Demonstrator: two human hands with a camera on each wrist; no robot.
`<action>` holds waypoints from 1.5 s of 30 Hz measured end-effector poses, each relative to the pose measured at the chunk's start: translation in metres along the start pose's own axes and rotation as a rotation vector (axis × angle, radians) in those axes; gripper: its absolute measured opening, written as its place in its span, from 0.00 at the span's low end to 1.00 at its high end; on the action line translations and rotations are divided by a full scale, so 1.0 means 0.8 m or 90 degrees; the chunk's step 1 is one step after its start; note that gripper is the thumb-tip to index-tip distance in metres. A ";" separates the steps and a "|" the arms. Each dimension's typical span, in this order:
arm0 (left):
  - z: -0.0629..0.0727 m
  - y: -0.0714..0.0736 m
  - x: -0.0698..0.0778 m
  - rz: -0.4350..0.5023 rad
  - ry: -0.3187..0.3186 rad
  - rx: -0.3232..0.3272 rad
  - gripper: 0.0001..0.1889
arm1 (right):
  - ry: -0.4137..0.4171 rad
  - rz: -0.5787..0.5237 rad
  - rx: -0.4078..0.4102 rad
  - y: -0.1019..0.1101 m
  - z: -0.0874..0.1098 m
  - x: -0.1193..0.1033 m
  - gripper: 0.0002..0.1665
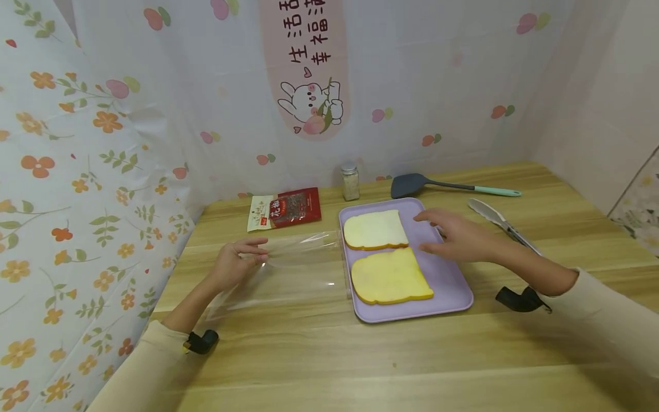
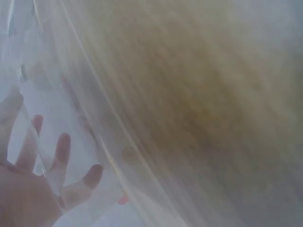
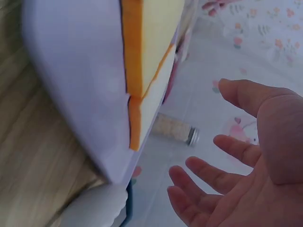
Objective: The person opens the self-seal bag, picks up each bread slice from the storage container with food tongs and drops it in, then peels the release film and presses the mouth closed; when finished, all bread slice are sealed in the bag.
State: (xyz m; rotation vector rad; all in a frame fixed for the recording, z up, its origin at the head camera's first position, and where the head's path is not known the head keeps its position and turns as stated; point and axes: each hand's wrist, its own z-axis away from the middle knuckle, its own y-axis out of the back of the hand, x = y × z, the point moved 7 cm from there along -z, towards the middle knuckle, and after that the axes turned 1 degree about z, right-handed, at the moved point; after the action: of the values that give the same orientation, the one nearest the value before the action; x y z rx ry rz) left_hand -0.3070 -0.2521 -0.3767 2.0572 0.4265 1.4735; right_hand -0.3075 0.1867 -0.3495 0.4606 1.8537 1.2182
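"Findings?"

"The left hand (image 1: 235,266), fingers spread, is seen at the clear film (image 1: 304,280); the right hand (image 1: 458,237), fingers extended, over the purple tray (image 1: 448,292)."

"On the tray?"

"A pale bread slice (image 1: 377,229) and yellow bread slice (image 1: 390,276) are noted; the film is located at its left edge."

Head view: rear end of tongs (image 1: 494,216) hidden behind right forearm (image 1: 538,270); small print on red packet (image 1: 294,209) illegible. Left wrist view: worktop (image 1: 412,366) badly blurred through clear film (image 2: 102,106), left hand (image 2: 31,191) cropped at left edge. Right wrist view: tray (image 3: 78,61) and yellow bread slice (image 3: 158,35) run off the top, right hand (image 3: 267,184) off the right edge
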 end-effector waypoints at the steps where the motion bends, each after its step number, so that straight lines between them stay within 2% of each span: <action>1: -0.001 0.001 -0.002 -0.003 0.000 0.002 0.08 | -0.006 0.003 0.006 0.003 0.004 0.005 0.35; 6: -0.002 0.004 -0.004 -0.013 -0.017 0.004 0.09 | -0.046 0.041 0.038 0.021 0.027 0.029 0.32; 10: 0.001 0.005 0.002 -0.020 -0.021 0.011 0.08 | -0.072 0.055 0.053 0.034 0.044 0.048 0.30; 17: 0.009 0.007 0.044 -0.021 -0.017 0.012 0.07 | -0.081 0.048 0.062 0.042 0.072 0.085 0.25; 21: 0.012 0.008 0.052 -0.022 -0.017 0.002 0.08 | -0.100 0.063 0.057 0.044 0.086 0.104 0.29; 26: 0.014 0.008 0.052 -0.016 -0.007 -0.001 0.08 | -0.141 0.110 0.026 0.041 0.101 0.125 0.39; 33: 0.010 0.007 0.040 -0.019 -0.013 0.005 0.08 | -0.148 0.123 0.014 0.034 0.110 0.139 0.45; 41: 0.002 0.005 -0.002 -0.008 -0.015 0.013 0.08 | -0.162 0.101 0.013 0.027 0.114 0.153 0.46; 45: 0.000 0.006 -0.008 -0.002 -0.017 0.009 0.09 | -0.158 0.084 0.016 0.027 0.116 0.156 0.46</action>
State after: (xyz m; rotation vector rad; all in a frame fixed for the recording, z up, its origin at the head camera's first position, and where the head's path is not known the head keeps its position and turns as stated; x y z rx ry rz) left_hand -0.3093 -0.2596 -0.3788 2.0836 0.4300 1.4443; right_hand -0.3074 0.3346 -0.4019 0.7252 1.6495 1.1673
